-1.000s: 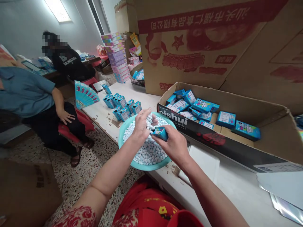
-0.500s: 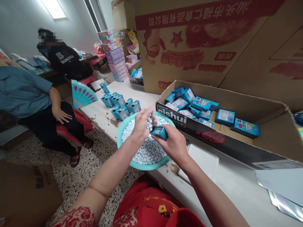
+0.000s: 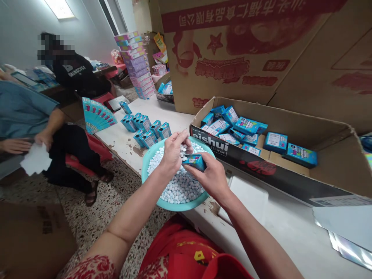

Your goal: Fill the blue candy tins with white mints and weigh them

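Observation:
A turquoise bowl [image 3: 148, 180] full of small white and pale blue candies [image 3: 181, 190] stands at the table's edge. Above it, my right hand [image 3: 210, 174] grips a small blue candy box [image 3: 195, 162] that is tilted toward my left hand. My left hand [image 3: 173, 150] is cupped around several candies [image 3: 183, 149], its fingers curled against the box's end. The opening of the box is partly hidden by the left hand. Just beyond the bowl, several blue boxes [image 3: 149, 138] stand upright with dark round holes in their tops.
On the right, a long open carton [image 3: 247, 166] holds several blue boxes. A white lid [image 3: 250, 197] lies before it. A large cardboard box [image 3: 232, 77] rises behind. At left, a seated person holds white paper [image 3: 36, 159]; another person sits farther back. Stacked pink and purple boxes [image 3: 139, 68] stand behind.
Fewer candies show in my left hand, and the blue box sits slightly further left with its end against that hand. The seated person at left now holds white paper. The view has shifted slightly.

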A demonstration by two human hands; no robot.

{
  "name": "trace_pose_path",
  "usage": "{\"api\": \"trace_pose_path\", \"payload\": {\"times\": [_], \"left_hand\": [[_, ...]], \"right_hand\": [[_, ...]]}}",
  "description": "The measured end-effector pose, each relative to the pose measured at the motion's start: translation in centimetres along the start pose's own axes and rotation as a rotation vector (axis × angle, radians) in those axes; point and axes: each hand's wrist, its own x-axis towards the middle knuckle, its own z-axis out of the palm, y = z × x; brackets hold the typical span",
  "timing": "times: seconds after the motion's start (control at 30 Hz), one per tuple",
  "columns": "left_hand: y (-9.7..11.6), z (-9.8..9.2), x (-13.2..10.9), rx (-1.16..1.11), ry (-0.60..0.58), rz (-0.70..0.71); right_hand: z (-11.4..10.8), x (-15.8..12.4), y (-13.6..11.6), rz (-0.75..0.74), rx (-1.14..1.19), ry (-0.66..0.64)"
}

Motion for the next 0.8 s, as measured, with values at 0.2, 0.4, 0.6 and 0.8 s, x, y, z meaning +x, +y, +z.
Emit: {"api": "trace_pose_path", "payload": {"times": [0.2, 0.4, 0.6, 0.8], "left_hand": [[-0.2, -0.3, 0.1, 0.052, -0.008, 0.02], [0.7, -0.1, -0.7, 0.05, -0.033, 0.053], [1.3, 0.8, -1.3, 0.066, -0.115, 0.072], [1.9, -1.3, -0.6, 0.113, 0.005, 0.271]], "right_hand": [[0.1, 0.2, 0.3, -0.006, 0.021, 0.041], [-0.1, -0.2, 0.0, -0.044, 0.101, 0.09], [0.5, -0.3, 0.1, -0.046, 0.186, 0.104], [-1.2, -1.6, 0.8, 0.112, 0.349, 0.182]]}}
